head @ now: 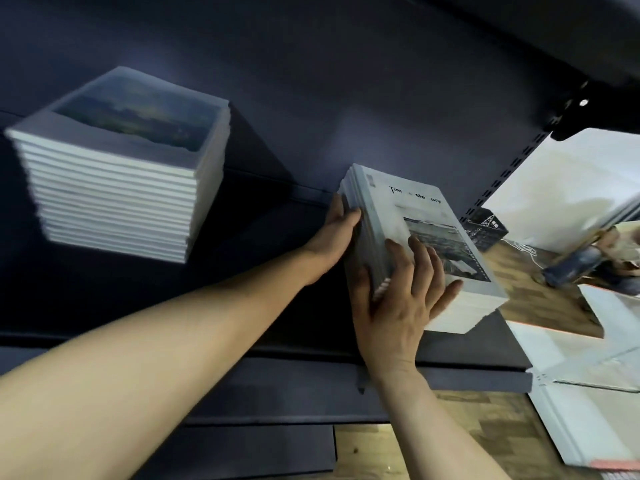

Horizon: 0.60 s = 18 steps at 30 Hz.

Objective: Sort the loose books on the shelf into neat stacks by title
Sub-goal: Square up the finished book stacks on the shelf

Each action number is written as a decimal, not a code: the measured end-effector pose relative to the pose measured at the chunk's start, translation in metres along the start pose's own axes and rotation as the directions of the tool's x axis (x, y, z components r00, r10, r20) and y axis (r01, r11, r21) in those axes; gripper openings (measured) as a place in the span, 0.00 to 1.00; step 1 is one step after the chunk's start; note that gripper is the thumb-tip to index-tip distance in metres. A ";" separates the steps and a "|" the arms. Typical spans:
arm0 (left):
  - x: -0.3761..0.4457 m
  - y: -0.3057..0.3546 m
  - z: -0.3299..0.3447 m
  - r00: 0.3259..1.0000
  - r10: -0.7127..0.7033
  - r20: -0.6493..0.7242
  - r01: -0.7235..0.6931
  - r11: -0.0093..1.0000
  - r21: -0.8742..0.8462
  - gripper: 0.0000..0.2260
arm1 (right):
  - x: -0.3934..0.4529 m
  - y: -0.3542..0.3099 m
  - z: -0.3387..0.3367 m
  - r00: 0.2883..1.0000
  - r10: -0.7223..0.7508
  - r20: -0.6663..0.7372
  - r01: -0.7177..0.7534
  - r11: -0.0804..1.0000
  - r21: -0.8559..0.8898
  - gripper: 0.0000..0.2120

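Where lettering can be read at all, it sits on the top cover of the small stack of books (420, 244) at the right end of the dark shelf (263, 237): black letters "Tim" and "Me ory", with glare breaking the words, above a grey photograph that may show a shoreline. White page edges face the viewer; the spines face left.

Left hand (337, 233): arm reaching up from lower left, palm flat against the spine side of this stack, fingers straight and pointing up along the spines. Its grip is open, pressing rather than clasping.

Right hand (403, 292): wrist below the shelf's front edge, fingers (420, 263) spread and nearly straight across the top cover, over the lower left of the photograph; thumb (363, 289) down against the near left corner of the stack. The grip here is open too, laid on the books.

Tall stack of books (121, 171): stands well apart at the left of the same shelf, white edges squared up, top cover bearing a dark blue landscape picture. Any title on it is too blurred to read.

Black crate (485, 230): seen beyond the shelf's right end, on a wood-pattern floor.
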State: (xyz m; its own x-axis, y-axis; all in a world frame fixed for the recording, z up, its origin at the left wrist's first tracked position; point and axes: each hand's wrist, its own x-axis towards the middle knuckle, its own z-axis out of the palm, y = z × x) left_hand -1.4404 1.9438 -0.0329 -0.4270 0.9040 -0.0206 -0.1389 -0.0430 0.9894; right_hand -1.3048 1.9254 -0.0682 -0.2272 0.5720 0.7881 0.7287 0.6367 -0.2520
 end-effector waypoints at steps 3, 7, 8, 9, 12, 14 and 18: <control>0.019 -0.006 0.001 0.998 0.023 -0.059 -0.023 1.000 0.011 0.27 | -0.001 0.004 -0.001 0.999 -0.030 0.012 0.030 1.000 0.006 0.22; 0.033 -0.009 0.012 0.998 0.016 -0.057 -0.016 1.000 0.006 0.31 | 0.000 0.004 0.000 0.998 -0.053 -0.016 0.054 0.998 0.032 0.25; 0.035 -0.011 0.015 0.998 0.017 -0.068 -0.016 1.000 0.024 0.32 | 0.000 0.004 0.000 0.998 -0.059 -0.016 0.060 0.998 0.032 0.26; 0.037 -0.012 0.016 0.997 0.020 -0.078 -0.016 0.999 0.052 0.33 | 0.001 0.003 0.001 0.998 -0.063 -0.013 0.063 0.997 0.033 0.28; 0.039 -0.014 0.012 0.997 -0.007 -0.074 0.014 0.995 0.094 0.33 | 0.001 0.004 0.001 0.998 -0.061 0.002 0.061 0.997 0.038 0.30; 0.037 -0.013 0.006 0.999 -0.011 -0.053 0.018 0.992 0.129 0.32 | 0.000 0.003 -0.001 0.999 -0.054 0.006 0.054 0.998 0.039 0.30; 0.023 -0.017 0.001 0.997 0.061 -0.045 -0.044 0.952 0.303 0.28 | 0.000 0.002 -0.002 0.998 -0.054 0.019 0.053 0.998 0.030 0.32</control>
State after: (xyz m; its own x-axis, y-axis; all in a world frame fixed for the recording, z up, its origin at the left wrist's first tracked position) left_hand -1.4470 1.9652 -0.0499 -0.4740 0.8799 0.0331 0.1579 0.0479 0.9863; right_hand -1.3020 1.9251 -0.0678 -0.2784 0.5470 0.7895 0.6957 0.6816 -0.2269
